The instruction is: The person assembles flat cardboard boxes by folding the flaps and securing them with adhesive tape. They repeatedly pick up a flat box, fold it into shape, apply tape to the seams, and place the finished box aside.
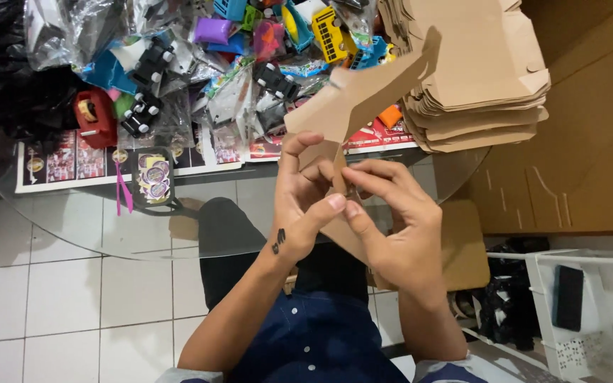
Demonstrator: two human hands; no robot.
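Both the left hand (305,202) and the right hand (391,227) pinch a flat brown cardboard box blank (363,92), fingers (335,202) clenched on its lower flap, above the glass counter's (72,227) near edge.

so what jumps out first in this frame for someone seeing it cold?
Dead centre, the left hand and right hand pinch a flat brown cardboard blank, both in a closed grip on it. Behind it at top right sits a tall stack of flat cardboard blanks. Across the top left, a bright heap of bagged toy vehicles covers the far side of the glass table.
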